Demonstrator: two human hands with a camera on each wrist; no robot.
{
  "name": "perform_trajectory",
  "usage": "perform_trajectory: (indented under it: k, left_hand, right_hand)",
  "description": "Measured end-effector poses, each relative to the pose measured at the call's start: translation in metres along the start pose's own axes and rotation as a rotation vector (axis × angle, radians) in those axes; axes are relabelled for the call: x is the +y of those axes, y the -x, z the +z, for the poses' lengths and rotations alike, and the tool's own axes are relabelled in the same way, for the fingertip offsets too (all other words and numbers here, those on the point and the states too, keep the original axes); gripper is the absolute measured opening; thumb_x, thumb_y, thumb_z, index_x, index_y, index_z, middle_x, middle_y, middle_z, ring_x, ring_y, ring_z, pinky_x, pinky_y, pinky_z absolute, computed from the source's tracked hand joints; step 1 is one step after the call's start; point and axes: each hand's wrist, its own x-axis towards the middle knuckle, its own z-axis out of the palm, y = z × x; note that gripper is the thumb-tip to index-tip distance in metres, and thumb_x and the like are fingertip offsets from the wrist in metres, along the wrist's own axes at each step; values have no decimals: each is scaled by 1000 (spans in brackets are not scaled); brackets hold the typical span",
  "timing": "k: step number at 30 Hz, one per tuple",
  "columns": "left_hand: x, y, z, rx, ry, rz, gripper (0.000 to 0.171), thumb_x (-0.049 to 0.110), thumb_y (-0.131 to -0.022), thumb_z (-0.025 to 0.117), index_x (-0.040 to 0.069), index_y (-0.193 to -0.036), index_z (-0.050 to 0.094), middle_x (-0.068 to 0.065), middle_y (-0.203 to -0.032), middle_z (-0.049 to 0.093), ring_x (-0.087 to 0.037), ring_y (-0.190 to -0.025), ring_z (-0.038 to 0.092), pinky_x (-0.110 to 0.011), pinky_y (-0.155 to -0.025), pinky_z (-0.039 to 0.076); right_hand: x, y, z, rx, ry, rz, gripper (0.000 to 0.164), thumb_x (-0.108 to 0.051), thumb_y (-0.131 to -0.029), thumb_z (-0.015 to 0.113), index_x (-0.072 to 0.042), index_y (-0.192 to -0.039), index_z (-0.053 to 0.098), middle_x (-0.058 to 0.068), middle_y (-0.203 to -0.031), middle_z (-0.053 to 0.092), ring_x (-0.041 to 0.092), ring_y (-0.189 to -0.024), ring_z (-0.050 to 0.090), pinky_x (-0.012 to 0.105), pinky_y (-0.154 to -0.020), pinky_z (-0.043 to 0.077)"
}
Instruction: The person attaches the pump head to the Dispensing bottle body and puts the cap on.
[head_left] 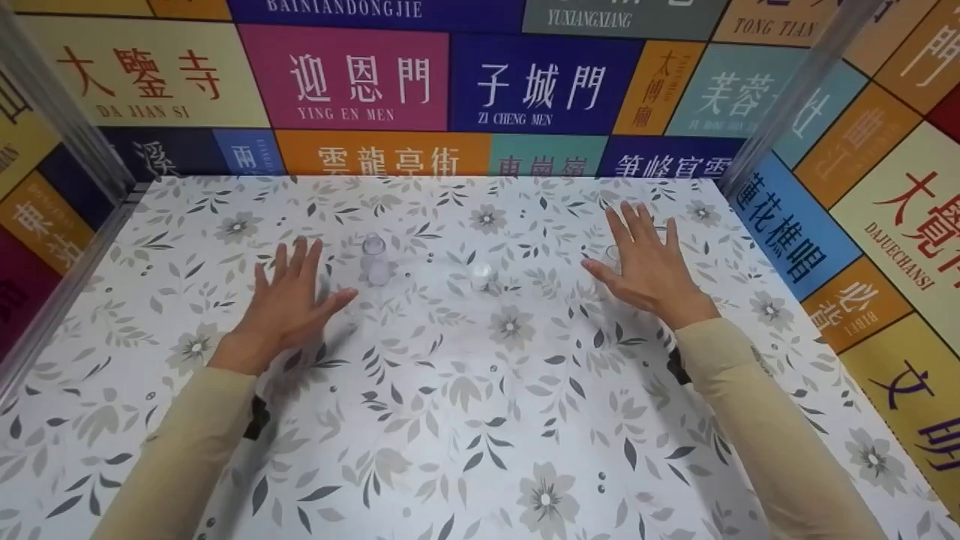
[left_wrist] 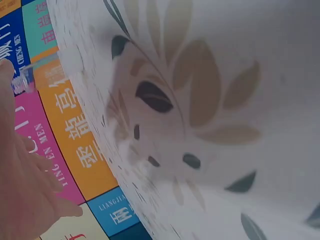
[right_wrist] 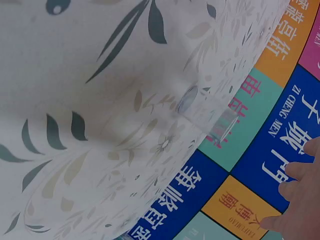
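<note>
My left hand [head_left: 281,311] hovers over the patterned tabletop with fingers spread, holding nothing. A small clear bottle [head_left: 375,261] with a narrow neck stands just right of its fingertips. The left wrist view shows the clear bottle [left_wrist: 24,82] too, beside part of the hand [left_wrist: 25,185]. My right hand [head_left: 649,266] is likewise spread, with nothing in its grasp. Beyond its thumb, a clear rim [head_left: 613,253] shows, the rest hidden by the hand. In the right wrist view a clear straight-sided cup [right_wrist: 210,115] stands below the fingers [right_wrist: 295,190]. Between the hands is a small clear container [head_left: 481,276].
The floral-patterned table [head_left: 450,450] reaches back to an upright panel [head_left: 345,82] of coloured tiles with lettering. Similar tiled panels [head_left: 900,225] stand at both sides. Clear posts [head_left: 795,90] rise near the back corners.
</note>
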Motion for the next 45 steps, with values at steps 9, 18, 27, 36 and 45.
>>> perform_trajectory:
  k: [9, 18, 27, 36, 45]
  left_hand:
    - [10, -3, 7, -39, 89, -21, 107, 81, -90, 30, 9, -161, -5, -22, -168, -7, -45, -153, -7, -66, -120, 0]
    - [12, -5, 12, -59, 250, -78, 109, 80, -89, 40, 11, -161, -4, -21, -169, 1, -43, -154, 10, -61, -122, 16]
    - [19, -6, 21, 8, 423, -74, 95, 62, -97, 48, 6, -161, 4, -22, -167, 10, -41, -153, 15, -57, -123, 16]
    - [32, -8, 37, 90, 523, -58, 77, 36, -103, 53, 1, -158, 12, -24, -164, 22, -42, -151, 22, -54, -123, 20]
    - [37, -10, 45, 101, 560, -37, 75, 34, -103, 54, 2, -158, 14, -24, -163, 25, -42, -150, 24, -53, -123, 20]
  right_hand:
    - [-15, -2, 5, 40, -28, -50, 92, -70, -96, 38, -14, -162, 8, 14, -170, 7, 37, -156, 2, 66, -121, -1]
    - [-29, -6, 15, 19, -130, -91, 93, -69, -96, 40, -14, -162, 5, 12, -170, 5, 31, -157, 4, 53, -125, 14]
    - [-47, -6, 22, 18, -209, -132, 92, -57, -95, 56, -12, -161, 11, 11, -170, 10, 31, -156, 11, 59, -118, 28]
    - [-66, -6, 35, 134, -251, -239, 87, -47, -92, 68, -5, -157, 28, 14, -164, 29, 31, -152, 26, 50, -118, 34]
    - [-77, -7, 45, 198, -256, -283, 80, -41, -92, 70, -3, -153, 36, 16, -159, 38, 33, -146, 37, 48, -118, 34]
